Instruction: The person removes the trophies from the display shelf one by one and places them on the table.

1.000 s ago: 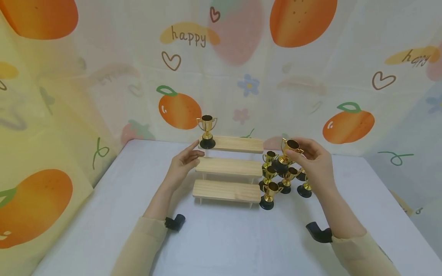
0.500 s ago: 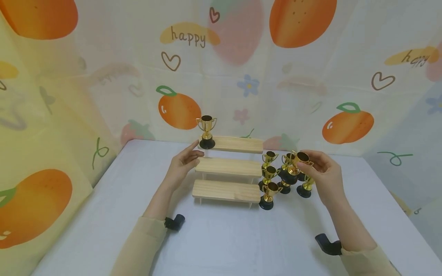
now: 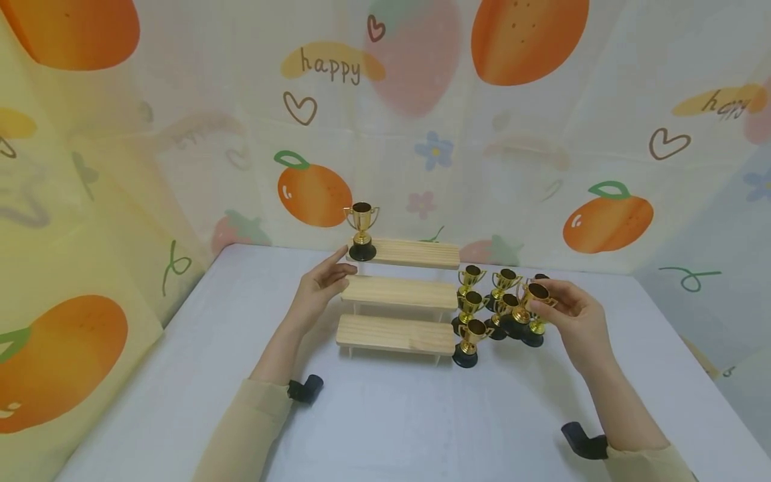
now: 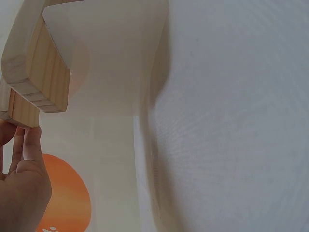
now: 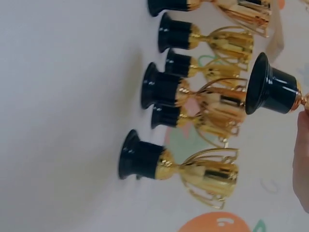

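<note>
My right hand (image 3: 581, 328) pinches a small gold trophy cup (image 3: 534, 294) with thumb and fingers, tilted over the right side of the trophy group. In the right wrist view its black base (image 5: 281, 91) hangs apart from the standing trophies. My left hand (image 3: 312, 292) has its fingers extended to the left end of the three-tier wooden shelf (image 3: 397, 291). From the left wrist, fingertips (image 4: 32, 135) touch the end of a wooden board (image 4: 25, 111). One gold trophy (image 3: 362, 231) stands upright on the top tier's left end.
Several gold trophies with black bases, such as the front one (image 3: 468, 343), stand close together along the shelf's right side. The white-covered table (image 3: 385, 422) meets a fruit-print cloth (image 3: 518, 167) behind. Both wrists carry black camera mounts (image 3: 584, 442).
My right hand has carried its trophy to the right and lower, from over the middle of the group to its right side. The left hand stays where it was.
</note>
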Motion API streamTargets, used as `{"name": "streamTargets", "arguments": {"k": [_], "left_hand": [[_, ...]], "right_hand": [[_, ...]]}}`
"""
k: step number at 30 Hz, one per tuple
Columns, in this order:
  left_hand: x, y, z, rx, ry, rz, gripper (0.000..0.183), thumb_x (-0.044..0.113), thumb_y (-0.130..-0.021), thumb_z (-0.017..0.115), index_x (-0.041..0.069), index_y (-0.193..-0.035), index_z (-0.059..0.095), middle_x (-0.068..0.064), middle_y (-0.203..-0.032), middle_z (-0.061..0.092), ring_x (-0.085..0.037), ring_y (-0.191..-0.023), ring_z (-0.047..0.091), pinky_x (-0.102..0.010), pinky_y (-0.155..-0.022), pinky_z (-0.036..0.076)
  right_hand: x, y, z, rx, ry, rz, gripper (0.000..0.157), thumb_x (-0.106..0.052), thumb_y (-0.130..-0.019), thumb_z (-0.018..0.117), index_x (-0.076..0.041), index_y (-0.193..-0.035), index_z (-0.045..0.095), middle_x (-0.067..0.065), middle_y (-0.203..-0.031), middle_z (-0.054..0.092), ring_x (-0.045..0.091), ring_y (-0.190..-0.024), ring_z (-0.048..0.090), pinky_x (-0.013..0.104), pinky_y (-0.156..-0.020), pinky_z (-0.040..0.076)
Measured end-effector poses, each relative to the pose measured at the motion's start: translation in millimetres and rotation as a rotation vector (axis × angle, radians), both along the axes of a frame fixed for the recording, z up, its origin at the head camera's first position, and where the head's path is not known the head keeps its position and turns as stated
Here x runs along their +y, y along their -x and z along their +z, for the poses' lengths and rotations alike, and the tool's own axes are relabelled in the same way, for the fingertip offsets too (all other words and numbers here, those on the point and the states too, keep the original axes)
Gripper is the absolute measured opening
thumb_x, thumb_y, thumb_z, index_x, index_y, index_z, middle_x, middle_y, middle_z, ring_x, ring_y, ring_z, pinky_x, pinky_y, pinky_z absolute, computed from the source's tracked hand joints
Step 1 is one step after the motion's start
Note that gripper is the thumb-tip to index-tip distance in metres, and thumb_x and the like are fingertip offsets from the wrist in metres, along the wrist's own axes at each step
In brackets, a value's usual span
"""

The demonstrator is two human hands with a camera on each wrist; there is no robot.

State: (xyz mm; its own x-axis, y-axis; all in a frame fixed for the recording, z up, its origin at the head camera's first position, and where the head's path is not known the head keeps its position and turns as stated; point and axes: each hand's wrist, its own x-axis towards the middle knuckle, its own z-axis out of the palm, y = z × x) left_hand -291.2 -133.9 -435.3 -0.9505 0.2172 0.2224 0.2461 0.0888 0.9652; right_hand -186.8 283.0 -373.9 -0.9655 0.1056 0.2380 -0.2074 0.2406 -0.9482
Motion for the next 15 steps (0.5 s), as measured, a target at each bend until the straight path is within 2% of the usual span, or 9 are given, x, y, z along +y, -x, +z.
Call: {"name": "streamTargets", "arguments": {"k": [3, 7, 12, 15], "left_hand": [[0, -0.4, -0.3, 0.002, 0.0, -0.001, 0.062, 0.003, -0.097, 0.058, 0.029, -0.151, 0.04, -0.024, -0.131, 0.06, -0.019, -0.121, 0.06, -0.01, -0.093, 0.048], [0, -0.5, -1.1, 0.011, 0.003, 0.001, 0.063, 0.003, -0.097, 0.058, 0.028, -0.152, 0.04, -0.023, -0.13, 0.061, -0.013, -0.117, 0.061, -0.01, -0.092, 0.048], [0, -0.8, -0.9, 0.017, -0.002, 0.003, 0.063, 0.003, -0.097, 0.058, 0.027, -0.152, 0.04, -0.018, -0.127, 0.063, -0.002, -0.111, 0.062, -0.01, -0.092, 0.049], [0, -1.3, -0.2, 0.009, -0.004, 0.006, 0.063, 0.003, -0.097, 0.058, 0.029, -0.151, 0.041, -0.016, -0.126, 0.064, -0.001, -0.111, 0.062, -0.01, -0.092, 0.049]], "right_hand": [[3, -0.6, -6.3, -0.029, -0.075, 0.013, 0.029, -0.011, -0.09, 0.072, -0.019, -0.118, 0.067, -0.024, -0.113, 0.063, -0.01, -0.094, 0.062, 0.006, -0.078, 0.052], [7, -0.4, -14.5, -0.052, -0.151, 0.034, 0.032, -0.013, -0.091, 0.071, -0.017, -0.121, 0.066, -0.028, -0.115, 0.06, -0.012, -0.1, 0.059, 0.006, -0.08, 0.051], [10, 0.6, -23.2, -0.091, -0.153, 0.075, 0.032, -0.012, -0.09, 0.071, -0.012, -0.122, 0.065, -0.027, -0.104, 0.063, -0.009, -0.091, 0.062, 0.008, -0.079, 0.051], [11, 1.7, -27.5, -0.118, -0.155, 0.117, 0.033, -0.012, -0.091, 0.07, -0.008, -0.123, 0.064, -0.026, -0.102, 0.065, -0.008, -0.089, 0.064, 0.011, -0.079, 0.053]]}}
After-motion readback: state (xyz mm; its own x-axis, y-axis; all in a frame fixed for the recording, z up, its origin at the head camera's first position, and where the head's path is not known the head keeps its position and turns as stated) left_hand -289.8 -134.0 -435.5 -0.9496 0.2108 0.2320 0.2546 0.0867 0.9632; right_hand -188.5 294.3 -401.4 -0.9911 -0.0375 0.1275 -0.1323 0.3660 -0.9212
